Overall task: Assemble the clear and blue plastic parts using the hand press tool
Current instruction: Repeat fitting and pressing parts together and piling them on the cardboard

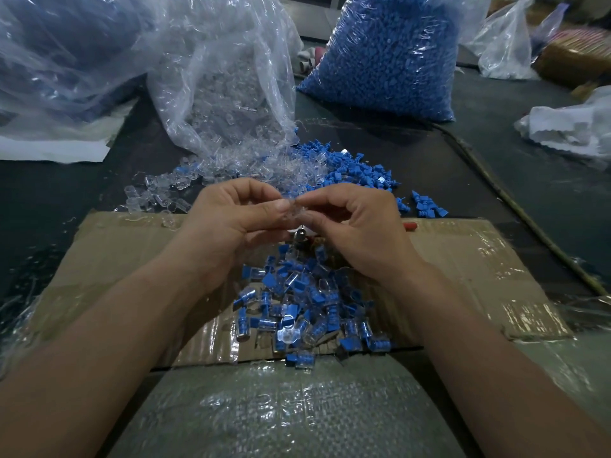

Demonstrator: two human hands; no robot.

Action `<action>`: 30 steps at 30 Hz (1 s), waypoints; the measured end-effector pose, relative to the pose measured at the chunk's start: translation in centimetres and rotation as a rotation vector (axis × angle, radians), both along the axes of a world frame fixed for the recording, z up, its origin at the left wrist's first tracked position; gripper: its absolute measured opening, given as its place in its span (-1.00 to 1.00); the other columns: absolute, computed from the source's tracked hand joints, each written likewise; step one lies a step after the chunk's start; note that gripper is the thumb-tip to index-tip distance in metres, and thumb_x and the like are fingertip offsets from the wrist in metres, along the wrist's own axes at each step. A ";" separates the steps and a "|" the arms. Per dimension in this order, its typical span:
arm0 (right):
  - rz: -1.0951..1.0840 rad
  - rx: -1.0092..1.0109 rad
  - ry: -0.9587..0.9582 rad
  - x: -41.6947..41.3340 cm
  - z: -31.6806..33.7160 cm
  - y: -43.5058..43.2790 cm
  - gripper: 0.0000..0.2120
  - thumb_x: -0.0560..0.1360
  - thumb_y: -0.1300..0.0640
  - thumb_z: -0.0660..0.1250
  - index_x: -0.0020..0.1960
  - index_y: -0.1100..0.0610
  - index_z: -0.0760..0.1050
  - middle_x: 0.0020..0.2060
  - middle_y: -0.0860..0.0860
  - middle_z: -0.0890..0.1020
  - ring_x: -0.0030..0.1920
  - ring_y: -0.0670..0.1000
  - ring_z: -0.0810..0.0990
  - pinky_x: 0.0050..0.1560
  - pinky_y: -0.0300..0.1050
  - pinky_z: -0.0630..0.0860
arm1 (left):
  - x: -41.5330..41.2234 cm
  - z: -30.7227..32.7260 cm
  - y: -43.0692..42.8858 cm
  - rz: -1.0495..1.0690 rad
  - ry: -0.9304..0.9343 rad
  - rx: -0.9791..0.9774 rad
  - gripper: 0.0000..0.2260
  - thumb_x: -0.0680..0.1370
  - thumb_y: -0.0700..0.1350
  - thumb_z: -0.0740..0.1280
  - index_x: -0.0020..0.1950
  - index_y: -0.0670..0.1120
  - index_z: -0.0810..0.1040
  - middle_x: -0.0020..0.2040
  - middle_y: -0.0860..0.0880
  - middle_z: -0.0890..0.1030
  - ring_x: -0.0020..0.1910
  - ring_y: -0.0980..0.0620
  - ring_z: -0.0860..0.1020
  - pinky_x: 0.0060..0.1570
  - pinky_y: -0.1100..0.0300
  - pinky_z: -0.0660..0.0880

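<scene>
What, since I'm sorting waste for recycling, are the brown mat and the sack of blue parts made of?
Brown mat: likely corrugated cardboard, matte, ridged near its front edge, with glossy tape patches. Sack of blue parts: thin clear plastic film, crinkled, with bright highlights.

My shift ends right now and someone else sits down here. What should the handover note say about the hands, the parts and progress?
Hands: the left hand and right hand both pinch one clear part above the cardboard; no blue part shows in it.
Tool: the press tool sits mostly hidden under the hands.
Stock: loose clear parts and loose blue parts lie beyond the cardboard.
Done: a pile of joined pieces on the cardboard.
Left: fit a blue part, press, repeat through the stock.
</scene>
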State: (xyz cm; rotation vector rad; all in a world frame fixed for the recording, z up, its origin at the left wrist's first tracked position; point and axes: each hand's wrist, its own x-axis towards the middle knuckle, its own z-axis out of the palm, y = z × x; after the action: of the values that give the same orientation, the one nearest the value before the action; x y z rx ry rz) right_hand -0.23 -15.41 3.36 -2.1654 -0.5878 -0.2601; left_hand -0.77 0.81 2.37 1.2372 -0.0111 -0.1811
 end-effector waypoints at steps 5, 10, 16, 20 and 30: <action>-0.110 -0.014 0.006 0.7 -0.1 -1.1 -0.94 0.43 0.16 0.39 -0.12 0.02 0.61 -0.31 -0.26 0.54 -0.22 -0.21 0.56 -0.15 -0.37 0.51 | 0.1 -0.2 -0.1 0.031 -0.017 -0.017 -0.85 0.26 -0.25 0.35 -0.21 -0.19 0.48 -0.35 -0.08 0.64 -0.35 0.04 0.64 -0.38 0.31 0.56; -0.438 -0.006 0.046 2.7 -0.1 -4.0 -0.93 0.47 0.11 0.36 -0.15 -0.05 0.57 -0.34 -0.26 0.53 -0.30 -0.26 0.53 -0.24 -0.40 0.46 | 0.2 -0.1 0.1 0.051 -0.059 -0.001 -0.79 0.29 -0.25 0.32 -0.09 -0.18 0.55 -0.35 -0.05 0.64 -0.34 0.09 0.63 -0.36 0.34 0.53; -0.584 -0.132 0.211 4.4 -0.9 -6.7 -0.94 0.47 0.09 0.35 -0.07 0.00 0.60 -0.27 -0.19 0.54 -0.19 -0.19 0.51 -0.09 -0.20 0.44 | 0.0 0.0 0.2 0.063 -0.033 0.013 -0.87 0.28 -0.21 0.34 -0.20 -0.18 0.51 -0.38 -0.06 0.63 -0.39 0.08 0.62 -0.43 0.33 0.52; -0.490 -0.204 0.244 4.9 -1.4 -6.0 -0.90 0.45 0.14 0.38 -0.04 0.03 0.61 -0.31 -0.25 0.50 -0.25 -0.26 0.46 -0.25 -0.37 0.36 | 0.1 0.0 0.4 0.070 -0.037 0.035 -0.88 0.28 -0.19 0.34 -0.22 -0.16 0.51 -0.39 -0.02 0.62 -0.38 0.06 0.61 -0.43 0.30 0.53; -0.414 -0.412 0.246 5.3 -1.7 -4.7 -0.84 0.46 0.17 0.37 0.03 0.12 0.61 -0.06 -0.02 0.63 -0.13 -0.10 0.48 0.00 -0.14 0.46 | 0.1 0.2 0.2 0.069 -0.024 0.035 -0.90 0.32 -0.19 0.33 -0.20 -0.17 0.48 -0.36 -0.07 0.64 -0.38 0.03 0.62 -0.42 0.27 0.54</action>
State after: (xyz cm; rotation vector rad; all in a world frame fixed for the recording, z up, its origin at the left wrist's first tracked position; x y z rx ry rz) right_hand 5.09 -20.11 1.61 -2.6601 -0.0462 -0.0914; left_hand -0.72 0.96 2.54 1.2727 0.0138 -0.1068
